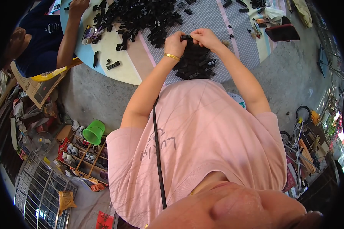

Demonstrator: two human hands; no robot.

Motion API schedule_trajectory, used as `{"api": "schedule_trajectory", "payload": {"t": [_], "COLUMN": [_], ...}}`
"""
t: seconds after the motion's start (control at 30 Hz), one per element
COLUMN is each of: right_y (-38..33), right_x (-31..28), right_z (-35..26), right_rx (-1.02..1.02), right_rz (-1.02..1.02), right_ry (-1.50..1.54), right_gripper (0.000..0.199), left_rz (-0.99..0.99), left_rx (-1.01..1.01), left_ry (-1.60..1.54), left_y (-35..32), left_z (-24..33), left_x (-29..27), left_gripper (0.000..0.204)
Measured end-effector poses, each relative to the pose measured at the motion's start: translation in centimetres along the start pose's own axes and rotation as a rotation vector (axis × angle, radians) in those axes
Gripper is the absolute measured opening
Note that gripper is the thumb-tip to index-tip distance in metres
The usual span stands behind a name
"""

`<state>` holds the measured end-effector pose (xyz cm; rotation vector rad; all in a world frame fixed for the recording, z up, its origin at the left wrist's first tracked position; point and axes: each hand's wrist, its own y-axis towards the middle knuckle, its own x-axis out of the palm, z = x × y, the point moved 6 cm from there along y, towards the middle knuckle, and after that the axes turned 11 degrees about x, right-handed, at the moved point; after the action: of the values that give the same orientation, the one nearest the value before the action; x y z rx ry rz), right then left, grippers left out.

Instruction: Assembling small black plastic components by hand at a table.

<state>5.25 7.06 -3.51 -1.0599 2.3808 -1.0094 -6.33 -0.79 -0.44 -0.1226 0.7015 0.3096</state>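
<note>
Over the near edge of the round table, my left hand [175, 46] and my right hand [205, 39] meet, both with closed fingers. Between them they grip a small black plastic part [187, 37] by its two ends. Its exact kind is too small to make out. Just below my hands lies a pile of similar black parts [195, 63], close to my body. A larger heap of black parts [141, 17] spreads beyond my left hand toward the far side. A gold bracelet circles my left wrist.
The table has a striped cloth [130, 63]. At the right stands a dark phone or tablet [283, 33]. Another person's arm [68, 38] rests at the left edge. Loose black pieces [113, 65] lie nearer the left. A green bucket [94, 132] and a shoe rack [86, 162] stand on the floor.
</note>
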Motion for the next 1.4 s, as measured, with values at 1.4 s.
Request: {"api": "schedule_trajectory", "payload": {"t": [1.4], "right_y": [-0.5], "right_x": [-0.6], "right_z": [-1.7], "right_rx": [-0.026], "right_rz": [0.179], "right_ry": [-0.633], "right_gripper": [0.032], "left_rz": [-0.173], "left_rx": [-0.461], "left_ry": [-0.434], "left_y": [0.6], "left_z": [-1.4], "left_x": [0.9], "left_gripper": [0.014]}}
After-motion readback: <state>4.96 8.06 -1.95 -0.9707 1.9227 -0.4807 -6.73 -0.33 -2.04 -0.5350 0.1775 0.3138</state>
